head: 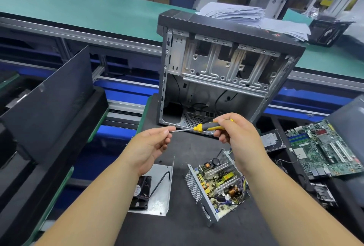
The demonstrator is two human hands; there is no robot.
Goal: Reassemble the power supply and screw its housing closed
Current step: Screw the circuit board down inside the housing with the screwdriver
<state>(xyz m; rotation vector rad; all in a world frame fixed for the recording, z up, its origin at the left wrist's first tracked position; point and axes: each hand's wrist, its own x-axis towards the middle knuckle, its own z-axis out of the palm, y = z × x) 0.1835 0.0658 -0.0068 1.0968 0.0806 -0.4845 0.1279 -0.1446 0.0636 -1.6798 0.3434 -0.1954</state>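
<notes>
Right hand (234,129) gripping yellow-black screwdriver (204,127) level above dark mat (177,226), left hand (155,143) pinching its tip, open power supply (216,184) and cover plate (157,188) with fan (141,192) lying below, empty computer case (222,68) behind.

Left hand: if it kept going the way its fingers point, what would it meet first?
The left hand pinches the tip of the screwdriver, fingers pointing toward the right hand. Going straight on, it would probably slide along the shaft to the yellow collar first, though depth is unclear.
</notes>
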